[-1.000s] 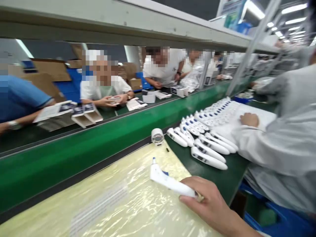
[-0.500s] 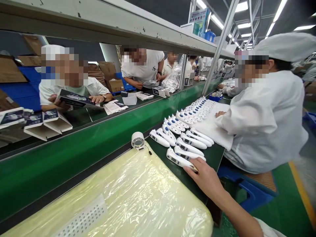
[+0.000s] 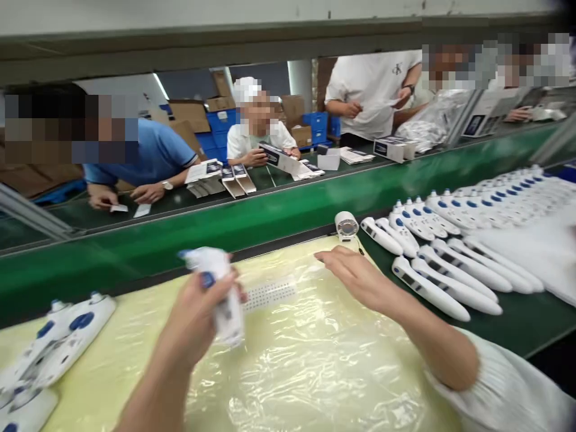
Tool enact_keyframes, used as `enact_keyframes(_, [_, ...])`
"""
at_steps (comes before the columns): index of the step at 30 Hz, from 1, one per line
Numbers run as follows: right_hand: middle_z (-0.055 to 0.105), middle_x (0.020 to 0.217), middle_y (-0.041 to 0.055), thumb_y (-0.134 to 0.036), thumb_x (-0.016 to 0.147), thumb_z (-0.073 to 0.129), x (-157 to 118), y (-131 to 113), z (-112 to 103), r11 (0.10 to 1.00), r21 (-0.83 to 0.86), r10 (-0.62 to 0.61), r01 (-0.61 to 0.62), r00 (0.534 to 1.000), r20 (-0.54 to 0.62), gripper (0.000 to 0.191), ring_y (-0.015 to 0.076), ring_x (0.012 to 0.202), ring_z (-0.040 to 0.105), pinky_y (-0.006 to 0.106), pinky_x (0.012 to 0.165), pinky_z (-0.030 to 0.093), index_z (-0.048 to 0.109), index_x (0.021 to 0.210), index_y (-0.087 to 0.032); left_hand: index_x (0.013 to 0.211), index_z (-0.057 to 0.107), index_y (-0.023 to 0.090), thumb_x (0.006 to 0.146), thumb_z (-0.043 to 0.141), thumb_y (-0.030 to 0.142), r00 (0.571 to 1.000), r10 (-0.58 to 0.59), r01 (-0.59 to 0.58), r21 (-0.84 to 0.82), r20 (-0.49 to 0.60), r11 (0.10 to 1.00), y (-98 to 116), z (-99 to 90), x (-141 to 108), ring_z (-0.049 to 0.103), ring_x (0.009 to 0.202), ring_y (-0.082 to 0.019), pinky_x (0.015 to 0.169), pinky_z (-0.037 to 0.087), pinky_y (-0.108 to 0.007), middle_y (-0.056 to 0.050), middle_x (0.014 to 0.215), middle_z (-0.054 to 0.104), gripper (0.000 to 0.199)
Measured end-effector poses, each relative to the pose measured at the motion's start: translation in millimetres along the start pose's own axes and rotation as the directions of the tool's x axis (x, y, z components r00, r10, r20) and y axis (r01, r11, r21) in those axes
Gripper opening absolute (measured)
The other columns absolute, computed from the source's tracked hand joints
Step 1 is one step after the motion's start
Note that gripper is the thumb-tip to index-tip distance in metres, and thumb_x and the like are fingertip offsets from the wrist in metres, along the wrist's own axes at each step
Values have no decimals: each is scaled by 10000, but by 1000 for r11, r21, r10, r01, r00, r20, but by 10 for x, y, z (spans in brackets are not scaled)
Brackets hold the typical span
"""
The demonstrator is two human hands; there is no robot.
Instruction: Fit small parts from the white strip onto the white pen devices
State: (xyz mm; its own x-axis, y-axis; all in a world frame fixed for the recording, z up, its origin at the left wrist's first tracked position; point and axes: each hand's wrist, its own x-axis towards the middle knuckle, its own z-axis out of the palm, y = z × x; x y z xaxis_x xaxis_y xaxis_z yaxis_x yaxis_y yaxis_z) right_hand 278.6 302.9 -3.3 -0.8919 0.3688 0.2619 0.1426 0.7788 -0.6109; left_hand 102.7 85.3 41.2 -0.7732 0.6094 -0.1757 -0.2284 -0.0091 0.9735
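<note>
My left hand (image 3: 191, 315) is closed around a white ear thermometer (image 3: 230, 318) with a blue button and tip, held above the yellow plastic-covered pad (image 3: 324, 354). Motion blurs it somewhat. My right hand (image 3: 357, 279) hovers over the pad's far right part, its fingers stretched out and nothing visible in them. A sheet of small dots (image 3: 272, 293) lies on the pad between both hands. To the right of my right hand, several white thermometers (image 3: 427, 288) lie in rows on the green table. More thermometers (image 3: 76, 336) rest at the pad's left end.
A small round white device (image 3: 346, 227) stands at the pad's back edge. Behind it runs a green ledge (image 3: 288, 207), with a shelf beam (image 3: 270, 36) overhead. Across it, several people handle boxes (image 3: 283, 159) and papers. White foam sheeting (image 3: 531, 246) lies at right.
My view has swung left. My right hand has left the row of thermometers at right and is now above the pad. My left hand has come into view holding a thermometer.
</note>
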Motion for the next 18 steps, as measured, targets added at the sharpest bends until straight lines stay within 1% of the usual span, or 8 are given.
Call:
enact_keyframes(1, [661, 1100, 70, -268, 1078, 358, 160, -25, 152, 1000, -11, -26, 26, 1000, 17, 320, 211, 1018, 625, 329, 871, 483, 668, 1142, -215, 1078, 545, 180, 610, 903, 391, 1000, 11, -11, -5, 10, 1000, -37, 54, 51, 632, 661, -126, 565, 543, -235, 6, 876, 654, 626])
enact_keyframes(3, [681, 1023, 64, -193, 1046, 444, 368, -26, 414, 997, -48, -53, 55, 998, 39, 238, 218, 975, 630, 351, 865, 465, 682, 1057, -192, 1030, 508, 197, 522, 926, 439, 999, 17, -18, 11, 46, 1000, -139, 178, 193, 642, 644, -136, 533, 526, -229, -4, 891, 674, 700])
enact_keyframes(4, [683, 992, 56, -174, 1034, 473, 417, -9, 509, 996, -68, -59, 62, 997, 49, 209, 223, 960, 627, 370, 873, 449, 681, 1032, -191, 1021, 492, 204, 523, 917, 459, 998, 16, -17, 23, 53, 1000, -199, 223, 261, 646, 637, -140, 519, 518, -229, -13, 905, 682, 703])
enact_keyframes(6, [673, 944, 42, -167, 1031, 493, 433, 29, 622, 992, -110, -62, 68, 996, 60, 189, 230, 943, 613, 408, 889, 412, 678, 1010, -203, 1020, 473, 216, 539, 905, 464, 999, 0, -2, 50, 36, 999, -329, 254, 350, 649, 618, -144, 484, 496, -221, -19, 913, 688, 693])
enact_keyframes(9, [646, 952, 44, -157, 1019, 518, 367, 47, 658, 986, -153, -51, 61, 996, 69, 184, 238, 959, 583, 418, 890, 373, 687, 1010, -229, 1015, 471, 207, 588, 882, 444, 997, -77, 74, 93, 27, 993, -524, 215, 373, 694, 703, -181, 504, 513, -227, -66, 981, 697, 638])
enact_keyframes(12, [643, 969, 54, -126, 995, 538, 318, 18, 656, 985, -170, -26, 39, 997, 74, 189, 235, 957, 578, 391, 857, 360, 700, 998, -222, 1007, 485, 186, 646, 859, 404, 986, -165, 160, 129, 28, 979, -663, 190, 361, 723, 835, -235, 596, 566, -266, -125, 1046, 694, 564])
enact_keyframes(14, [654, 946, 47, -111, 977, 557, 307, -1, 661, 985, -169, -13, 27, 996, 85, 181, 225, 935, 589, 371, 830, 358, 704, 977, -215, 1021, 491, 186, 669, 853, 389, 981, -191, 185, 139, 30, 973, -709, 190, 367, 724, 884, -246, 659, 586, -289, -135, 1077, 685, 545])
enact_keyframes(18, [667, 921, 19, -85, 939, 599, 299, -4, 659, 989, -144, -5, 23, 993, 120, 184, 196, 904, 612, 342, 812, 370, 719, 929, -225, 1036, 501, 193, 673, 861, 419, 980, -192, 183, 134, 54, 974, -728, 181, 390, 719, 939, -244, 728, 590, -292, -128, 1120, 674, 558])
